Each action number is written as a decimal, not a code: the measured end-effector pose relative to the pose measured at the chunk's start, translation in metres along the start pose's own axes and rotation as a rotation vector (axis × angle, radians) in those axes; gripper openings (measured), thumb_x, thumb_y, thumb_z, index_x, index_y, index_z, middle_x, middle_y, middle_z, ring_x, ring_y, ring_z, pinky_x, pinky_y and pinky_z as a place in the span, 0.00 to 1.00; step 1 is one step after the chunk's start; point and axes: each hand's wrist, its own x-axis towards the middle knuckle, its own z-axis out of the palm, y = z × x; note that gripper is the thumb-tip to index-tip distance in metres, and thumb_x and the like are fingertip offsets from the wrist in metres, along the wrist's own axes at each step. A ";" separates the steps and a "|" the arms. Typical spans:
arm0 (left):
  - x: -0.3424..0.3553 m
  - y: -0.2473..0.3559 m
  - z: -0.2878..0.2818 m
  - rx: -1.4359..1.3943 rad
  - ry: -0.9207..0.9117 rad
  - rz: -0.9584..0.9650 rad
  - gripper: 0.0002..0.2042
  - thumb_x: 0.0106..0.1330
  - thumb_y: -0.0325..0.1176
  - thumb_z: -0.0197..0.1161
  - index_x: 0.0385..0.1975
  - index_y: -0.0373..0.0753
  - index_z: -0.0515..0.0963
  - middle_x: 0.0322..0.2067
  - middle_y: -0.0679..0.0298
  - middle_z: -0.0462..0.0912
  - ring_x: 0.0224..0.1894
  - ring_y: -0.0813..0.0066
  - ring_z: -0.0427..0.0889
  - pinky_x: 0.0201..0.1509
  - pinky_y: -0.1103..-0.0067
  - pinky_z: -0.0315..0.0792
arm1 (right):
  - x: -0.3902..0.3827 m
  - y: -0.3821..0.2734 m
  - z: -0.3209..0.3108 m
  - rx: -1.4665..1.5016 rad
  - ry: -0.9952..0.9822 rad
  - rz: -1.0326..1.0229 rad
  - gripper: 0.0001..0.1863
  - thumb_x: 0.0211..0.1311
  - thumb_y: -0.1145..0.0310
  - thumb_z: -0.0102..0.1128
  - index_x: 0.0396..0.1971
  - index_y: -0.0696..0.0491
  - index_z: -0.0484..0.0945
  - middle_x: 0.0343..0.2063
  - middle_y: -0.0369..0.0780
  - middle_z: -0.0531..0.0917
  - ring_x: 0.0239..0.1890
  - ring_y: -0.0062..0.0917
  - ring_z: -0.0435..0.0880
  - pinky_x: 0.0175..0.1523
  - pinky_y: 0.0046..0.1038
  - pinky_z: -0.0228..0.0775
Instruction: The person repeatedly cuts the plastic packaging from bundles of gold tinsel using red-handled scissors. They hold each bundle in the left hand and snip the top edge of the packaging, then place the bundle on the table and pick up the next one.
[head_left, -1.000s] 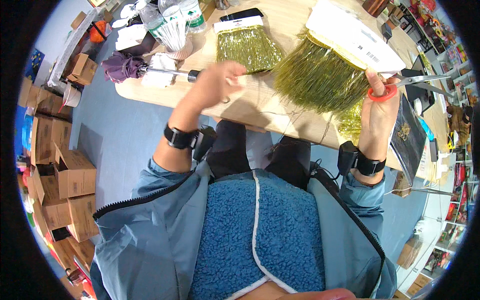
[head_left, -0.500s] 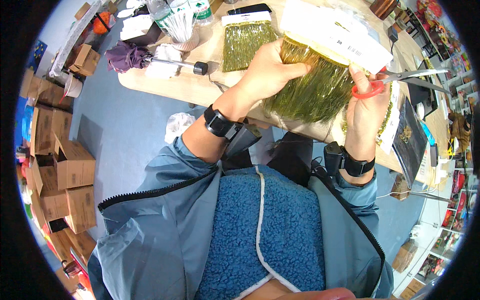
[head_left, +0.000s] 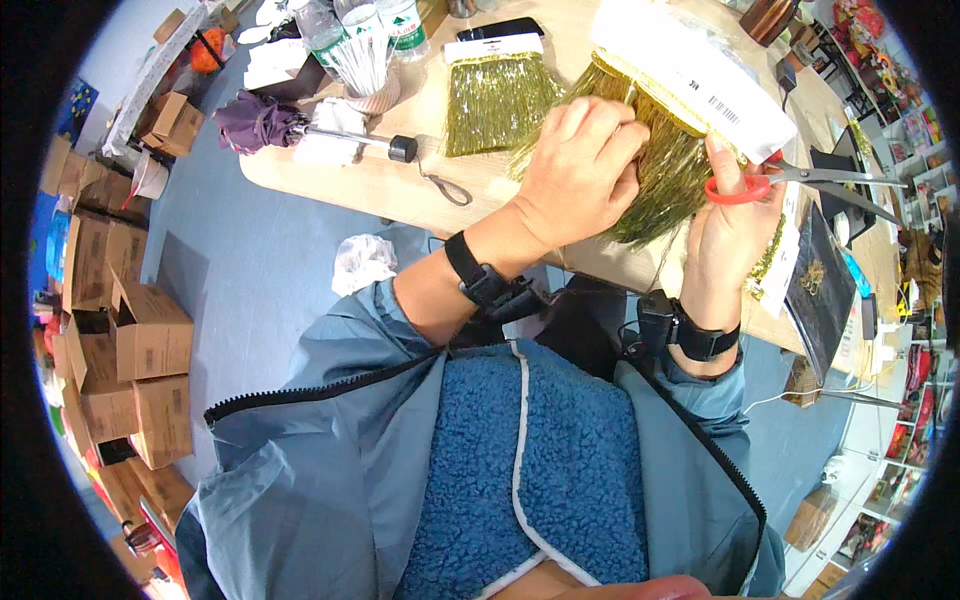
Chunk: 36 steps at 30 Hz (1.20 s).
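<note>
Fringe (head_left: 672, 180) hangs over the table (head_left: 350, 187) from its white card (head_left: 690, 68), strands attached; I judge work on it under way, unfinished. My right hand (head_left: 738, 222) grips scissors (head_left: 835, 176) and pinches the card's edge; my left hand (head_left: 583, 172) curls against the fringe, whether gripping I cannot tell. Another carded fringe (head_left: 500, 103) lies apart, untouched.
</note>
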 end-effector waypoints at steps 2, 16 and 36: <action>-0.007 -0.003 0.004 0.005 -0.123 0.006 0.17 0.50 0.28 0.68 0.42 0.37 0.78 0.47 0.58 0.76 0.51 0.56 0.75 0.55 0.64 0.68 | 0.003 0.000 -0.002 -0.047 0.054 0.003 0.21 0.59 0.85 0.69 0.52 0.61 0.76 0.45 0.42 0.84 0.44 0.24 0.83 0.53 0.24 0.76; -0.075 -0.061 -0.004 -0.402 -0.675 -0.282 0.21 0.56 0.33 0.69 0.52 0.40 0.82 0.55 0.51 0.80 0.58 0.48 0.78 0.64 0.66 0.72 | 0.043 -0.007 -0.037 -0.002 0.154 -0.077 0.14 0.63 0.79 0.69 0.48 0.60 0.78 0.45 0.41 0.86 0.47 0.24 0.83 0.54 0.26 0.72; -0.064 -0.093 -0.002 -0.259 -0.774 -0.650 0.10 0.71 0.35 0.65 0.39 0.35 0.86 0.27 0.54 0.84 0.30 0.72 0.80 0.37 0.77 0.74 | 0.094 -0.060 -0.124 0.057 0.350 -0.119 0.15 0.66 0.74 0.66 0.50 0.62 0.79 0.44 0.45 0.85 0.40 0.31 0.86 0.43 0.31 0.80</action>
